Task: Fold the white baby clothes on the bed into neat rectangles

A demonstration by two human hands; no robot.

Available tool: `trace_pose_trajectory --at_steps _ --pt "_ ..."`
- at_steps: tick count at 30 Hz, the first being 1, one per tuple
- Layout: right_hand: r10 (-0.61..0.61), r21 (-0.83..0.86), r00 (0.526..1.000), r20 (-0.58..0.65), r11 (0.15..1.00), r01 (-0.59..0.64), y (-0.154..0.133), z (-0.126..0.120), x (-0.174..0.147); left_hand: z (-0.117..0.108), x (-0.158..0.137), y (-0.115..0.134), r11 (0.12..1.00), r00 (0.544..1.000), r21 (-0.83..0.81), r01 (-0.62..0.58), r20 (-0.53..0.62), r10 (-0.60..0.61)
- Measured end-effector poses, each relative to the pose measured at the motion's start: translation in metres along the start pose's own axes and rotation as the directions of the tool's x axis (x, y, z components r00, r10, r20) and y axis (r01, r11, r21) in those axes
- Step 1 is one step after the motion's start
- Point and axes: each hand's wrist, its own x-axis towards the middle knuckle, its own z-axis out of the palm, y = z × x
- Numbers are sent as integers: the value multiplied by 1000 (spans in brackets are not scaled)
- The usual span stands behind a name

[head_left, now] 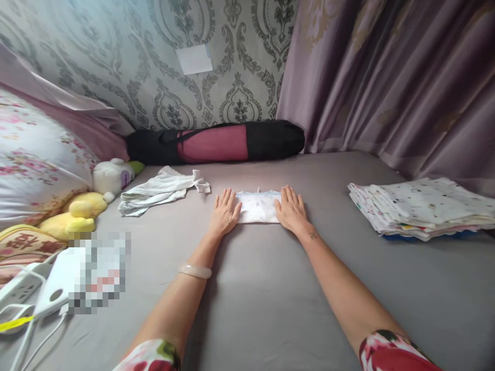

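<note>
A small folded white cloth point(258, 208) with a faint print and a light blue edge lies flat on the grey bed sheet point(251, 288). My left hand point(225, 212) rests palm down on its left end, fingers stretched forward. On the right end lies my right hand point(293, 208), also flat with the fingers out. Both hands partly cover the cloth's ends. To the left, a crumpled white garment point(158, 189) lies loosely on the sheet.
At right sits a stack of folded printed cloths point(421, 206). A black and maroon long bag point(216, 143) lies along the wall. Plush toys point(79, 214), a floral pillow point(34, 159), a power strip point(19, 288) and cables occupy the left side. A purple curtain point(348, 77) hangs at right.
</note>
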Motion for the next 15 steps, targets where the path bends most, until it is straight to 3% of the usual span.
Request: trace_pose_trajectory --at_steps 5,15 --pt "-7 -12 998 61 1000 8 1 8 0 -1 3 1 1000 991 -8 28 135 -27" --pt "-2 -16 996 84 1000 4 3 9 1 0 2 -1 999 992 -31 37 125 -33"
